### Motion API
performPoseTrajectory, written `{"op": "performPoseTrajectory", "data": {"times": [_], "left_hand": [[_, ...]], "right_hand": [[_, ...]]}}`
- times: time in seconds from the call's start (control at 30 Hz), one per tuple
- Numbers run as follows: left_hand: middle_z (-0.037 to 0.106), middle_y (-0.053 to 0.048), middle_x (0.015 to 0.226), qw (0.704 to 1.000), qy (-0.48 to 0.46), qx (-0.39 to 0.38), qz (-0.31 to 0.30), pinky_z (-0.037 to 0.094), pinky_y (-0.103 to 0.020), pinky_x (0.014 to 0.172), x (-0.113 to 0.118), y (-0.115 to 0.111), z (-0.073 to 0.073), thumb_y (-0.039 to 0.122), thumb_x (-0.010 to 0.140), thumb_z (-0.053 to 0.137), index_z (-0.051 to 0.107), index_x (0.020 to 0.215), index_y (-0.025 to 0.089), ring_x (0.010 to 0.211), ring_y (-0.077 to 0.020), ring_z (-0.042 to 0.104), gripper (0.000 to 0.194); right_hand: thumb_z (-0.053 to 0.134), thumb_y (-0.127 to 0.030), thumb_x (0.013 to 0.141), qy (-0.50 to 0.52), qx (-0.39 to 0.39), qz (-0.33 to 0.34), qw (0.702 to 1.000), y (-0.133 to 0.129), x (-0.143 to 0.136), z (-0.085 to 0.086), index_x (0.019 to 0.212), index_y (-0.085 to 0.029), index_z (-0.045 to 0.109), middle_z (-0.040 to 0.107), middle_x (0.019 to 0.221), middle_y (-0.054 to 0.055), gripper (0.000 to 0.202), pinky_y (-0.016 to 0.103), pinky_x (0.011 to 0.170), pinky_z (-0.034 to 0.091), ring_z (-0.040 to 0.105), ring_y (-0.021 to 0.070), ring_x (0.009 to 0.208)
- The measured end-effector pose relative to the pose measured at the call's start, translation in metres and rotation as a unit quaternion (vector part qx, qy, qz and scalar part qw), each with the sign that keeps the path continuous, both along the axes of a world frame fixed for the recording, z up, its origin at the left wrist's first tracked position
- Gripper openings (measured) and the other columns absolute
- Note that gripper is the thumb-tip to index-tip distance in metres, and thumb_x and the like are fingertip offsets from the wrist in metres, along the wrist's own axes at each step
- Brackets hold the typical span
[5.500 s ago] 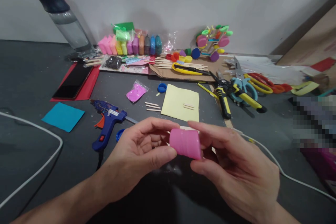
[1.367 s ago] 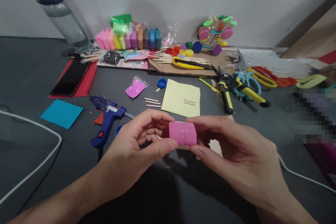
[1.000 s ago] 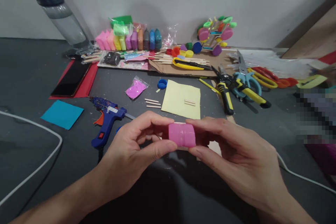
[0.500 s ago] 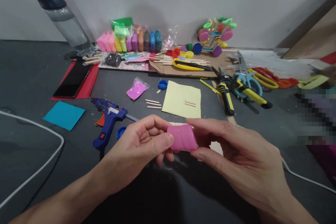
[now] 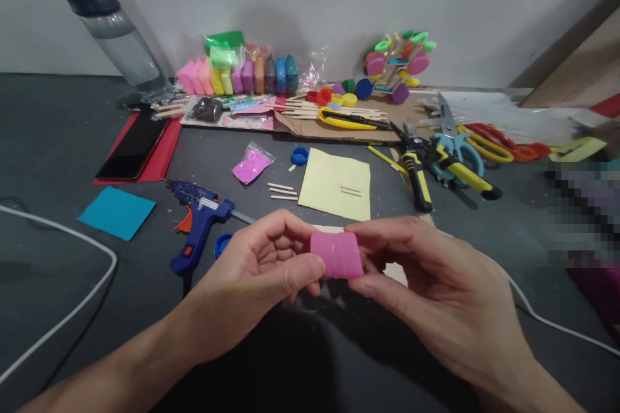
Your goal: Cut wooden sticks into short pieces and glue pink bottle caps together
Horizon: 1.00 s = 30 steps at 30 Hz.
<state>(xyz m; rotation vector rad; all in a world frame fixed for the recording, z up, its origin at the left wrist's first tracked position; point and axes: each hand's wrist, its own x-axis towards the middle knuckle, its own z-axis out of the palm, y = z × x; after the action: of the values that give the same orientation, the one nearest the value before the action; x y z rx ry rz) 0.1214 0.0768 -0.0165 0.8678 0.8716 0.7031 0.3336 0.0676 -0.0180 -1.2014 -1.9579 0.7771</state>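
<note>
A smooth pink cylinder-shaped piece (image 5: 337, 255) is held up between both hands, low in the middle of the head view. My left hand (image 5: 271, 264) grips its left end, thumb across the front and fingers behind. At the other end, the thumb and fingertips of my right hand (image 5: 436, 277) pinch its right rim. Whether it is clay or plastic I cannot tell. Behind the hands lies a sheet of pale yellow paper (image 5: 329, 171) with two short sticks (image 5: 351, 190) on it. A pale flat piece (image 5: 394, 272) is partly hidden under my right hand.
A blue glue gun (image 5: 196, 232) lies at left, near blue paper (image 5: 117, 213). A packet of pink clay (image 5: 252, 166) and several sticks (image 5: 283, 191) lie behind. Pliers (image 5: 419, 171) and scissors (image 5: 453, 135) are at right. A white cable (image 5: 104, 246) crosses the left side.
The pink piece has turned slightly in my fingers and sits more level. Both hands keep their hold in nearly the same place.
</note>
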Motion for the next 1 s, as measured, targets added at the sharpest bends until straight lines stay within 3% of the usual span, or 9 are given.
{"op": "performPoseTrajectory", "data": {"times": [0.37,0.53,0.67,0.87,1.0], "left_hand": [[0.065,0.004,0.073,1.0,0.021,0.008,0.002,0.042,-0.016,0.058,0.0014,-0.0005,0.0019,0.033,0.086,0.072,0.064,0.093,0.019,0.065,-0.0062,0.056,0.017],[0.066,0.004,0.072,0.999,0.032,0.001,0.003,0.043,-0.015,0.058,0.0015,-0.0004,0.0032,0.031,0.088,0.069,0.063,0.095,0.019,0.062,-0.0056,0.055,0.015],[0.066,0.005,0.072,0.999,0.031,0.004,0.007,0.043,-0.014,0.057,0.0021,0.0005,0.0024,0.029,0.09,0.067,0.063,0.094,0.019,0.062,-0.0046,0.055,0.012],[0.065,0.006,0.07,1.0,0.017,0.007,0.004,0.043,-0.013,0.058,0.002,-0.0016,-0.0017,0.031,0.091,0.067,0.062,0.091,0.019,0.062,-0.004,0.055,0.013],[0.065,0.005,0.069,1.0,0.027,0.014,-0.001,0.043,-0.014,0.057,-0.0003,-0.0029,-0.0032,0.034,0.091,0.066,0.061,0.091,0.019,0.061,-0.0047,0.055,0.016]], "right_hand": [[0.07,-0.035,0.092,0.046,-0.028,0.014,0.998,0.0,-0.0031,0.0016,0.11,-0.031,0.062,0.068,0.086,-0.004,0.02,0.016,0.053,0.046,0.065,0.0107,0.073],[0.071,-0.043,0.09,0.07,-0.053,0.012,0.996,0.0006,0.0009,0.0005,0.122,-0.037,0.059,0.067,0.09,-0.006,0.034,0.018,0.061,0.049,0.061,0.0088,0.068],[0.068,-0.043,0.093,0.018,-0.022,0.007,1.0,0.0012,0.0023,0.0011,0.117,-0.04,0.062,0.067,0.093,-0.007,0.025,0.016,0.067,0.048,0.063,0.0083,0.076],[0.068,-0.043,0.093,0.009,-0.004,0.01,1.0,0.0018,0.0,0.0028,0.111,-0.035,0.063,0.069,0.091,-0.005,0.02,0.015,0.06,0.048,0.063,0.0091,0.073],[0.071,-0.037,0.091,0.042,-0.037,0.016,0.998,0.0026,-0.003,0.0034,0.108,-0.033,0.065,0.069,0.089,-0.005,0.018,0.014,0.053,0.045,0.061,0.0084,0.069]]}}
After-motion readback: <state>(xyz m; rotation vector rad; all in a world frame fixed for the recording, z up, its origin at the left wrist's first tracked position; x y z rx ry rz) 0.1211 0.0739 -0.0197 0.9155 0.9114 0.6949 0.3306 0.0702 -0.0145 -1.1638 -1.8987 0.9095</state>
